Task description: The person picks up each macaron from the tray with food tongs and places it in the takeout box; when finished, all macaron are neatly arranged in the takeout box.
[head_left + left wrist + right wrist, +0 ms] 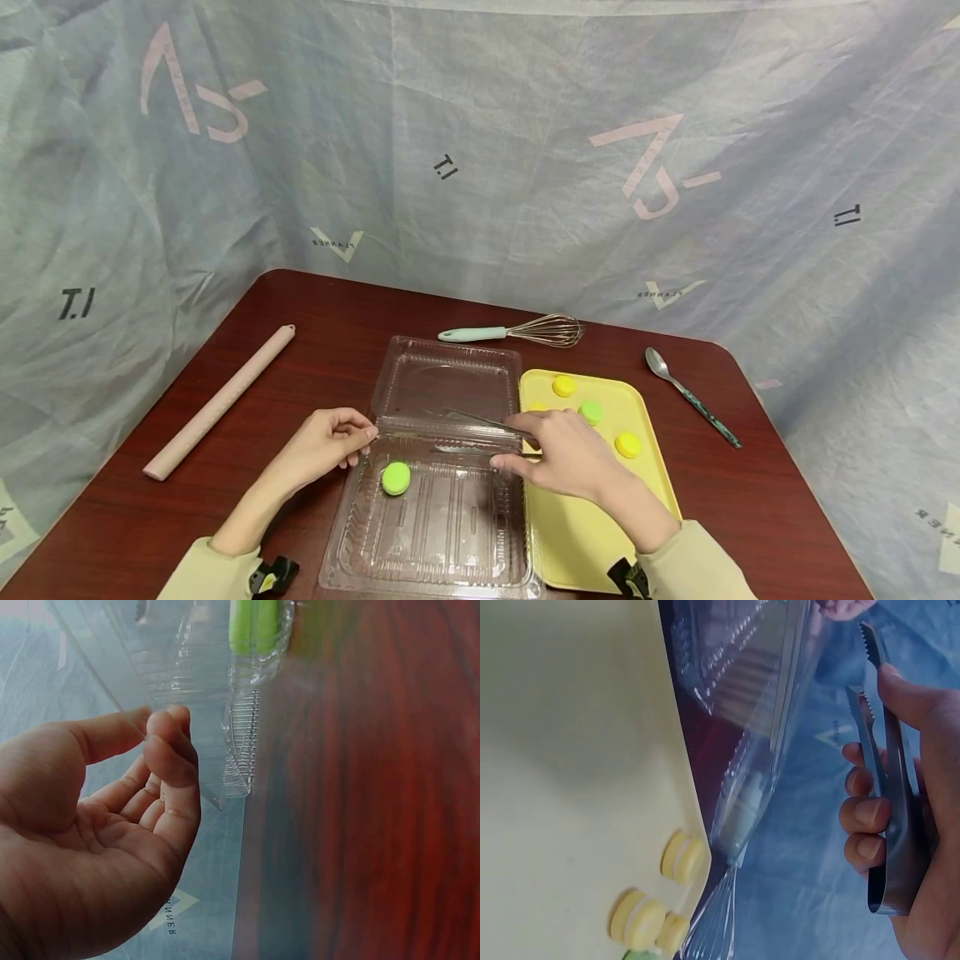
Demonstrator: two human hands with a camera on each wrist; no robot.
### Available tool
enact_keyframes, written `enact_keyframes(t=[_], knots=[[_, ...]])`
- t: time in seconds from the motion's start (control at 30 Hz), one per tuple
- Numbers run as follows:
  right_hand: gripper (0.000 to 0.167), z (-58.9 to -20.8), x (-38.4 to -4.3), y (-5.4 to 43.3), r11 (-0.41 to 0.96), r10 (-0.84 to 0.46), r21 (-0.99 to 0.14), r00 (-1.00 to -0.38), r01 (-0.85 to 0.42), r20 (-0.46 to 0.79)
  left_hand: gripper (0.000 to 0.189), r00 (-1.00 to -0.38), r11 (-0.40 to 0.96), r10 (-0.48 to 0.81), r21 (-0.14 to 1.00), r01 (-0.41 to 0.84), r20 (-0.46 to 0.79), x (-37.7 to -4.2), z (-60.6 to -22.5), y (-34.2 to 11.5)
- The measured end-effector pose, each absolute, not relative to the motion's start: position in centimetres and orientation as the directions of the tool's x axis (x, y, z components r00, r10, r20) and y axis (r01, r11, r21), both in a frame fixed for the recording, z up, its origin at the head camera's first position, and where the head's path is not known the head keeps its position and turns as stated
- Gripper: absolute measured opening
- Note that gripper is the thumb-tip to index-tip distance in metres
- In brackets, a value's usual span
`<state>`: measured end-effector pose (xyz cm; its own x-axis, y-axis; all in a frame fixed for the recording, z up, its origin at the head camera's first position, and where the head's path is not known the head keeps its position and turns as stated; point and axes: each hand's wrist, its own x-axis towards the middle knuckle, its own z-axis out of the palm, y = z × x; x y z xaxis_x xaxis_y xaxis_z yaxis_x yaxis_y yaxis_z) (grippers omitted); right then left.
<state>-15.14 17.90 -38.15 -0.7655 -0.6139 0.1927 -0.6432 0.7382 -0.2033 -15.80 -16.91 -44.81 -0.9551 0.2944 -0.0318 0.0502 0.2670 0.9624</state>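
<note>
A clear plastic container [431, 575] lies with its lid [456, 379] folded back, and one green macaron [396, 478] sits in the left of its base. My left hand [326, 446] pinches the container's left edge near the hinge, between thumb and index finger [169, 757]. My right hand [566, 454] grips metal tongs [896, 817] over the container's right side. The toothed tips of the tongs stand apart with nothing between them. Beside the container, a yellow tray [570, 542] holds several yellow macarons [627, 444] and a green macaron [591, 412], partly behind my right hand.
A whisk [517, 333] with a pale green handle lies behind the container. To the left is a long pink rolling pin [221, 400]. A spoon [693, 398] with a patterned handle rests right of the tray. A printed grey cloth [480, 150] hangs behind the dark red table [330, 312].
</note>
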Motion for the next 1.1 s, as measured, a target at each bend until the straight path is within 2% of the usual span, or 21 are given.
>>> enact_keyframes(t=[0.17,0.37,0.5,0.63,0.87,1.1], knots=[[0.051,-38.0,-15.4,18.9,0.757,-0.586,-0.208,-0.784,-0.620,0.203,0.018,-0.955,0.266,0.296,0.963,0.049,-0.033,-15.8,-44.8,-17.0],[0.035,-37.8,-15.6,20.3,0.770,-0.561,-0.169,-0.780,-0.615,0.279,0.018,-0.956,0.271,0.293,0.961,0.054,-0.029,-15.8,-44.7,-17.0],[0.031,-37.7,-15.7,21.4,0.785,-0.542,-0.147,-0.782,-0.602,0.309,0.019,-0.955,0.278,0.294,0.959,0.052,-0.033,-15.8,-44.8,-17.0],[0.032,-37.3,-15.8,22.5,0.807,-0.516,-0.150,-0.806,-0.571,0.289,0.019,-0.956,0.280,0.293,0.959,0.050,-0.036,-15.8,-44.7,-17.0],[0.023,-37.3,-15.9,24.5,0.831,-0.479,-0.158,-0.829,-0.534,0.288,0.018,-0.955,0.284,0.294,0.958,0.049,-0.038,-15.9,-44.7,-17.0],[0.024,-37.3,-15.8,26.6,0.862,-0.425,-0.162,-0.858,-0.481,0.289,0.018,-0.955,0.284,0.293,0.957,0.049,-0.038,-15.8,-44.8,-17.0]])
